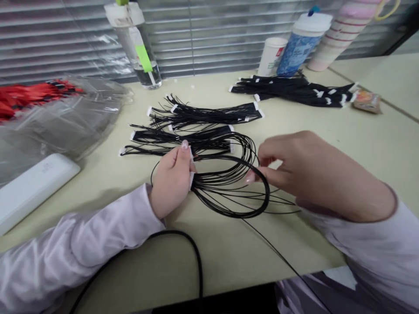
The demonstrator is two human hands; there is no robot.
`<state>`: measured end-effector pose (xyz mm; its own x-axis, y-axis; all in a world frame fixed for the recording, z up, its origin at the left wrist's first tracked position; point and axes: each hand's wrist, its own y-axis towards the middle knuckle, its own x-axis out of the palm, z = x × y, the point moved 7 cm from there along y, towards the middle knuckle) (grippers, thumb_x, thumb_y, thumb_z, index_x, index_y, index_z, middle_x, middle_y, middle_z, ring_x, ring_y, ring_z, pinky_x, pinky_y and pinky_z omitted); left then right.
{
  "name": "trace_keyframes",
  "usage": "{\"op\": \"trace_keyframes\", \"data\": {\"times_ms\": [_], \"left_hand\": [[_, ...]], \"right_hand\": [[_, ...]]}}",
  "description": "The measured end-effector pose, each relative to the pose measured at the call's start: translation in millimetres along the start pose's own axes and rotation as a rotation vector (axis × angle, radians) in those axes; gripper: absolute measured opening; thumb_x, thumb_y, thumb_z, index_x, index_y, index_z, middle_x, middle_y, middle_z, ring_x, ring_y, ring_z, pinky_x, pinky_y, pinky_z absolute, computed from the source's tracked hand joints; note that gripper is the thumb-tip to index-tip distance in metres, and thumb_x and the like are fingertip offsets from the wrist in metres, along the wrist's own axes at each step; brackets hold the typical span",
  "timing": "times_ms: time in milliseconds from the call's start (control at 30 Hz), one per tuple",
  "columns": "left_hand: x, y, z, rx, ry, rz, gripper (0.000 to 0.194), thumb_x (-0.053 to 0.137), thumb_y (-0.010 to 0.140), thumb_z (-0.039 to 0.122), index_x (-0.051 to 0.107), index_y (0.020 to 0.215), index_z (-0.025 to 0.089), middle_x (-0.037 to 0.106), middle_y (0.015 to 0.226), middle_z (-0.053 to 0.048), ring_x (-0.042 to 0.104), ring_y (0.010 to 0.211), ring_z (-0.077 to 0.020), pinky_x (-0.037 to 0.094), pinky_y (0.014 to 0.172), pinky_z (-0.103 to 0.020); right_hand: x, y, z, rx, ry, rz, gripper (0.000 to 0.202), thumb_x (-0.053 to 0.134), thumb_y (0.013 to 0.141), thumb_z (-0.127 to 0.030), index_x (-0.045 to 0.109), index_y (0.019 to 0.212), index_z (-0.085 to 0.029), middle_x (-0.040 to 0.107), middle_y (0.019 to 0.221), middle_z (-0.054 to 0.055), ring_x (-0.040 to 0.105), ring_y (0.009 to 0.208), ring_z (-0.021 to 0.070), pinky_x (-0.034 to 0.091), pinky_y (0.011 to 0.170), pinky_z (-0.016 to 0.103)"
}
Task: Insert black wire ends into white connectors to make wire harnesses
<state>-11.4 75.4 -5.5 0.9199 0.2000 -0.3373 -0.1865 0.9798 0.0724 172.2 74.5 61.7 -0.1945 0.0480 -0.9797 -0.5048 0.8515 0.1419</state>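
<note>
Black wire harness point(203, 179) clamped at white connector point(191, 179) by left grip point(172, 183); right grip point(294, 168) held at wire loop point(267, 196), closure cannot be told.

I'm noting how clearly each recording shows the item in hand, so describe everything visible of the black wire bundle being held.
The black wire bundle consists of many thin, smooth strands, apparently plastic-coated, with white connector pieces at its left end. It curves into loops on the right, while a few strands fan out toward the right sleeve. It sits over the pale desk. The left hand grips the connector end; the right hand is at the loops, though its exact grip is unclear.
</note>
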Motion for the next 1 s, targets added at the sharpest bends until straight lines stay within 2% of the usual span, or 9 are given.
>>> {"op": "trace_keyframes", "data": {"times_ms": [67,133,233,333,400,500,633,833,1000], "left_hand": [[-0.1,0.7,-5.6,-0.050,-0.063,0.025,0.046,0.034,0.086,0.052,0.042,0.055,0.019,0.042,0.042,0.004,0.037,0.035,-0.0071,0.032,0.034,-0.021],[-0.1,0.7,-7.3,-0.061,-0.092,0.037,0.045,0.036,0.086,0.052,0.042,0.056,0.019,0.041,0.042,0.004,0.036,0.034,-0.0067,0.031,0.032,-0.020],[-0.1,0.3,-5.6,-0.051,-0.113,0.037,0.044,0.036,0.087,0.050,0.041,0.056,0.019,0.041,0.043,0.004,0.036,0.034,-0.0062,0.031,0.033,-0.020],[-0.6,-0.6,-2.7,-0.064,-0.088,0.043,0.043,0.037,0.087,0.048,0.042,0.056,0.019,0.041,0.042,0.005,0.036,0.034,-0.0061,0.031,0.033,-0.020],[-1.4,-1.3,0.3,-0.059,-0.054,0.054,0.042,0.038,0.087,0.045,0.042,0.056,0.018,0.042,0.043,0.004,0.037,0.035,-0.0060,0.031,0.034,-0.019],[-2.0,-2.6,4.8,-0.029,-0.002,0.051,0.041,0.037,0.088,0.043,0.043,0.056,0.018,0.045,0.045,0.003,0.039,0.038,-0.0065,0.033,0.037,-0.020],[-2.3,-4.5,10.4,0.053,0.094,0.026,0.042,0.032,0.091,0.040,0.047,0.059,0.018,0.046,0.046,0.003,0.041,0.041,-0.0078,0.035,0.042,-0.021],[-1.0,-4.9,15.7,0.129,0.119,-0.020,0.041,0.031,0.092,0.038,0.044,0.058,0.018,0.048,0.048,0.003,0.045,0.047,-0.0086,0.037,0.049,-0.022],[0.3,-5.3,17.9,0.130,0.123,-0.040,0.041,0.031,0.092,0.036,0.042,0.056,0.019,0.046,0.047,0.003,0.043,0.046,-0.0088,0.035,0.048,-0.023]], "right_hand": [[15.0,-3.0,-0.2,0.031,0.046,-0.231,0.054,0.041,0.082,-0.060,0.049,0.049,-0.018,0.049,0.048,0.002,0.037,0.045,0.0093,0.027,0.050,0.027],[24.7,-7.9,-4.6,0.037,0.132,-0.377,0.054,0.038,0.085,-0.056,0.049,0.049,-0.017,0.048,0.046,0.001,0.035,0.042,0.0079,0.025,0.046,0.026],[29.2,-14.3,-15.5,-0.009,0.279,-0.491,0.042,0.044,0.085,-0.041,0.052,0.051,-0.019,0.053,0.048,-0.002,0.036,0.040,0.0066,0.025,0.043,0.024],[26.6,-18.2,-28.9,-0.110,0.436,-0.556,0.024,0.048,0.082,-0.020,0.059,0.062,-0.022,0.061,0.061,-0.005,0.044,0.049,0.0063,0.031,0.049,0.021],[23.6,-16.7,-34.2,-0.137,0.499,-0.532,0.023,0.047,0.082,-0.017,0.060,0.064,-0.023,0.059,0.061,-0.006,0.043,0.051,0.0059,0.031,0.050,0.020],[22.5,-10.2,-39.1,-0.153,0.513,-0.402,0.026,0.046,0.085,-0.022,0.055,0.061,-0.019,0.049,0.053,-0.005,0.035,0.049,0.0057,0.028,0.049,0.020],[32.0,-5.2,-49.3,-0.227,0.475,-0.273,0.023,0.044,0.086,-0.024,0.053,0.066,-0.017,0.050,0.058,-0.003,0.039,0.054,0.0067,0.028,0.052,0.022],[43.6,-1.3,-56.4,-0.214,0.391,-0.244,0.021,0.039,0.086,-0.024,0.045,0.067,-0.017,0.048,0.061,-0.003,0.035,0.055,0.0066,0.027,0.055,0.023],[38.3,-0.9,-58.0,-0.197,0.281,-0.252,0.018,0.040,0.083,-0.019,0.043,0.065,-0.017,0.047,0.062,-0.002,0.034,0.056,0.0074,0.024,0.054,0.025]]}}
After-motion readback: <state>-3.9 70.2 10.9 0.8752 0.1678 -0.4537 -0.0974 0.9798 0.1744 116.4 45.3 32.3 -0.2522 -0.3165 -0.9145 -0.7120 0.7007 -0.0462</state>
